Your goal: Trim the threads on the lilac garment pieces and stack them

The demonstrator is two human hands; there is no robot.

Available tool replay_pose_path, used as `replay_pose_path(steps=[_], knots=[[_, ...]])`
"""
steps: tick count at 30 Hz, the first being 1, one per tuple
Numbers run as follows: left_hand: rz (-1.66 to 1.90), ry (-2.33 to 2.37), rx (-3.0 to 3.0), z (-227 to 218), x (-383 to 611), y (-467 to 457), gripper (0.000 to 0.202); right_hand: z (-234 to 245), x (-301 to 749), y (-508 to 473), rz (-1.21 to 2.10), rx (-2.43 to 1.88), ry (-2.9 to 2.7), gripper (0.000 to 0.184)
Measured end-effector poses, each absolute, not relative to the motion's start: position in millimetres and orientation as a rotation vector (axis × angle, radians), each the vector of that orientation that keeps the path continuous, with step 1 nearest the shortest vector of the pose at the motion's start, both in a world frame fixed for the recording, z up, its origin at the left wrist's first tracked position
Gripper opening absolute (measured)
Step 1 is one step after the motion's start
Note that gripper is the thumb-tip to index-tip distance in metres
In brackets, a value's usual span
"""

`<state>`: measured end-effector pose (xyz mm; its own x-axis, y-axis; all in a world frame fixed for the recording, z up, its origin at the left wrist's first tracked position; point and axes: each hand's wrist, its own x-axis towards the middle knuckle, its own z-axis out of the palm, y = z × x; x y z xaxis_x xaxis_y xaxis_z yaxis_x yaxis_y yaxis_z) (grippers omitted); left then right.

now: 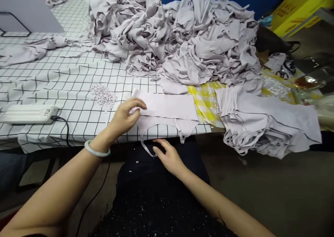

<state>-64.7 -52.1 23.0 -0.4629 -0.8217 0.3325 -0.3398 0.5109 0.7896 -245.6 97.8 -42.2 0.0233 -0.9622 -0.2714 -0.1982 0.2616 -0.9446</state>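
Note:
A pale lilac garment piece (169,110) lies flat at the table's front edge, its thin straps hanging over the edge. My left hand (127,115), with a pale green bangle on the wrist, rests on the piece's left end, fingers curled and pinching the fabric. My right hand (168,157) is below the table edge over my dark lap, fingers loosely apart, touching a hanging strap (146,148).
A big heap of crumpled lilac pieces (177,31) fills the back of the grid-patterned tablecloth (65,80). A neat stack of folded pieces (261,122) overhangs the edge at right. Small white scraps (104,96) and a white power bank (28,114) with cable lie left.

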Motion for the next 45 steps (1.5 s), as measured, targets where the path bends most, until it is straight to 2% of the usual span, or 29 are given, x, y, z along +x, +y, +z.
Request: replay_pose_path(steps=[4,11,16,19,22,30,34,37,39,42,45], knots=[[-0.893,-2.191,0.833,3.3,-44.6,-8.0,0.032,-47.9,-220.1,67.3,-0.773,-0.997,1.236,0.031],[-0.796,-2.325,0.7,-20.9,-30.2,1.7,0.048,-29.1,-227.9,87.3,-0.72,-0.855,0.988,0.034],[-0.754,-2.335,0.626,-24.2,-26.5,-0.7,0.033,30.2,-231.0,85.9,-0.74,-1.025,0.945,0.019],[-0.76,-2.325,0.667,-22.0,-29.2,-0.1,0.024,74.8,-248.0,62.2,-0.737,-1.224,0.83,0.021],[-0.848,-2.304,0.719,-16.0,-32.8,1.0,0.02,96.4,-261.6,23.9,-0.812,-1.278,0.81,0.019],[-0.87,-2.239,0.742,-13.7,-32.1,3.6,0.021,73.8,-241.9,-57.8,-1.151,-1.253,1.056,0.02],[-0.878,-2.232,0.733,-13.1,-31.8,5.5,0.025,75.2,-228.4,-62.3,-1.185,-0.974,0.923,0.025],[-1.025,-2.074,0.812,-4.8,-32.5,2.9,0.024,77.9,-222.4,-49.9,-1.161,-0.92,0.911,0.028],[-1.237,-1.795,0.94,7.2,-34.1,-2.1,0.023,74.8,-219.2,-34.7,-1.147,-1.0,0.971,0.025],[-1.628,-1.234,1.011,29.1,-38.5,-11.7,0.022,62.2,-215.0,-8.3,-1.171,-1.275,1.117,0.022],[-1.872,-0.947,0.971,42.3,-44.2,-16.4,0.019,48.4,-212.9,11.2,-1.218,-1.545,1.271,0.026]])
